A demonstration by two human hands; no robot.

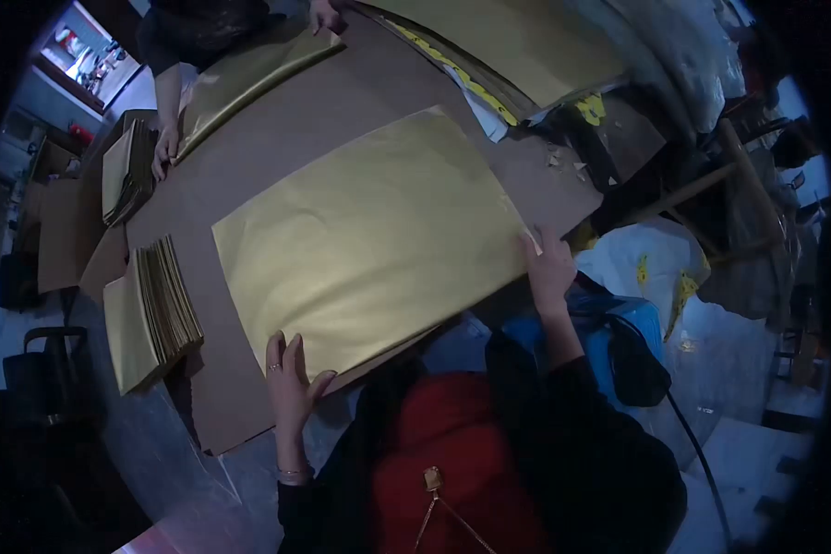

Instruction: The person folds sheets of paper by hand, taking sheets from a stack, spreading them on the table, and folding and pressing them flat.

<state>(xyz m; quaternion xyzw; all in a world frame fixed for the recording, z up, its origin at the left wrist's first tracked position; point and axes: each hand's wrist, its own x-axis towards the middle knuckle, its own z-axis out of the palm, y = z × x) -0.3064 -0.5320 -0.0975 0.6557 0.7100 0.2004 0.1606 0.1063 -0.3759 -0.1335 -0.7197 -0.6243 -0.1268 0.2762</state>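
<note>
A large gold sheet (369, 231) lies over the brown cardboard surface (222, 402), its near edge toward me. At its near left corner is my left hand (293, 379), fingers spread, thumb apart and resting on the sheet's edge. My right hand (549, 268) pinches the right corner of the sheet between thumb and fingers. Faint creases run across the sheet near my left hand.
Across the surface a co-worker (203, 37) holds another gold sheet (258, 78). Folded gold stacks (157, 314) stand at the left edge. A large sheet pile (535, 46) lies at the back right. A blue object (632, 323) and a wooden frame (743, 175) are on the right.
</note>
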